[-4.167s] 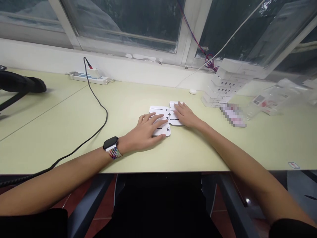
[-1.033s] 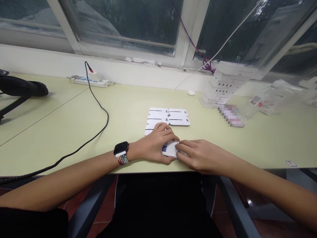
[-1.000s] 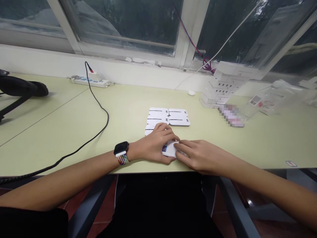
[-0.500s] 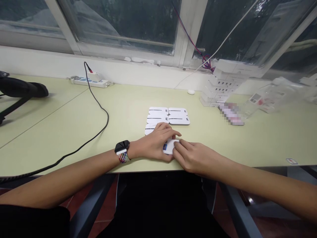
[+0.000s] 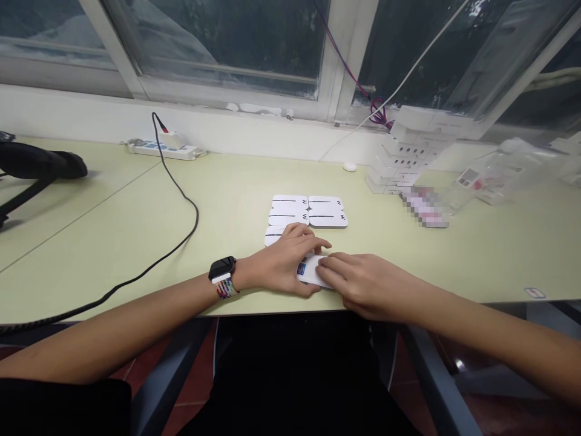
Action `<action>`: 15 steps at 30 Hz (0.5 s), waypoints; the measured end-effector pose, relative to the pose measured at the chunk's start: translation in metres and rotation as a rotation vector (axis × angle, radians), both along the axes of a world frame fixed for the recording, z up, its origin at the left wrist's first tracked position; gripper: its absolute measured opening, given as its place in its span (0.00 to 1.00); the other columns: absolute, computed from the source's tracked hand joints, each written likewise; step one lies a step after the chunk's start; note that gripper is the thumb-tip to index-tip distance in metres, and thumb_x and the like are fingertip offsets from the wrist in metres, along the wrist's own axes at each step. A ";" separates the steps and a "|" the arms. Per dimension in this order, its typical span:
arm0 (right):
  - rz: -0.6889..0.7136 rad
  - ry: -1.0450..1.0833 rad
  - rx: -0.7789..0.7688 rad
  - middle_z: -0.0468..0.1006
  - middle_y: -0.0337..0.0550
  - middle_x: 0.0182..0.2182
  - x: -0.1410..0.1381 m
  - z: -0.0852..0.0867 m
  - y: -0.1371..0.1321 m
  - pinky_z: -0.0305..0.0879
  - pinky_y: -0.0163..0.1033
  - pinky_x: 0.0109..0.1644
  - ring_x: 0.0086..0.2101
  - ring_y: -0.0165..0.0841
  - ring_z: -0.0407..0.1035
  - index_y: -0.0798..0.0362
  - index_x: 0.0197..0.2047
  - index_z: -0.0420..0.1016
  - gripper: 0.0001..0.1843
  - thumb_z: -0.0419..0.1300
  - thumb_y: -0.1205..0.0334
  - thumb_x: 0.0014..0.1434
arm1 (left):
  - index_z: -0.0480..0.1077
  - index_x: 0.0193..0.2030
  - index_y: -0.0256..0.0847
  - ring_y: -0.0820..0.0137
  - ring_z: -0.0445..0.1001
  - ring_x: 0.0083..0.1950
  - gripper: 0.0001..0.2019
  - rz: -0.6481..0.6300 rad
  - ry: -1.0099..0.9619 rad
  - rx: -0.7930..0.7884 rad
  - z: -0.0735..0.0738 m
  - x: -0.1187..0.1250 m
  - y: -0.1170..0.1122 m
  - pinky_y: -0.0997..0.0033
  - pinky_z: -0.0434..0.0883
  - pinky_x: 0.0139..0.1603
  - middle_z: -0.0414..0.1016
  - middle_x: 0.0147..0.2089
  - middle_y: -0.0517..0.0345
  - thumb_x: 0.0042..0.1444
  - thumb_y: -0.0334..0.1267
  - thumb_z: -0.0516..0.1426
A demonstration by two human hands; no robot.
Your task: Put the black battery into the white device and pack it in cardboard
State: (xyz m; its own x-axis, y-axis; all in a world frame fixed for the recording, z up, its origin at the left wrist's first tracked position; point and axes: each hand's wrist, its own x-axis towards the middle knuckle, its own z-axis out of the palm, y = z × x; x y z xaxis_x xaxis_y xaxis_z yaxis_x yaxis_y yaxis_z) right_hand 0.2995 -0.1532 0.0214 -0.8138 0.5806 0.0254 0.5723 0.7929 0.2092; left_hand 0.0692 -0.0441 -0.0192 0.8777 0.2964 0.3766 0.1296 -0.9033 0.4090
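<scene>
- Two hands meet near the front edge of the pale green desk: the left hand and the right hand, both closed on one small white piece with a blue mark at its left end.
- The left hand's fingers curl over the top of the piece, thumb under its near side; the right hand's fingertips press on it from the right (how tightly, I cannot tell).
- The piece lies low on the desk, just behind the front edge and just in front of the laid-out cards.
- White slotted cards: five show flat on the desk, two side by side in the far row, two in the next, and one partly hidden under the left hand.
- One smartwatch and one beaded band sit on the left wrist.
- One black cable curves across the left half of the desk from one power strip by the window ledge.
- One stack of white boxes stands at the right rear, well apart from the hands, with clear plastic packs beyond it.
- Open desk lies on both sides of the hands; the front edge is close beneath them.
</scene>
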 end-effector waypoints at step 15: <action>0.338 0.045 0.258 0.83 0.57 0.43 0.034 -0.020 0.025 0.81 0.47 0.40 0.42 0.43 0.82 0.69 0.66 0.68 0.19 0.56 0.75 0.74 | 0.67 0.70 0.43 0.43 0.65 0.65 0.40 -0.056 0.066 -0.078 0.007 -0.005 0.004 0.42 0.70 0.64 0.73 0.57 0.43 0.53 0.49 0.72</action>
State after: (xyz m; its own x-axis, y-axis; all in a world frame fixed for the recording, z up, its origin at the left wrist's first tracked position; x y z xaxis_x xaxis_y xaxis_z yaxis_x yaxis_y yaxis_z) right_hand 0.3331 -0.1286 0.0012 -0.9520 0.2513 0.1746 0.3021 0.8623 0.4063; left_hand 0.0642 -0.0400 -0.0124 0.9158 0.2725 0.2949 0.1092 -0.8758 0.4702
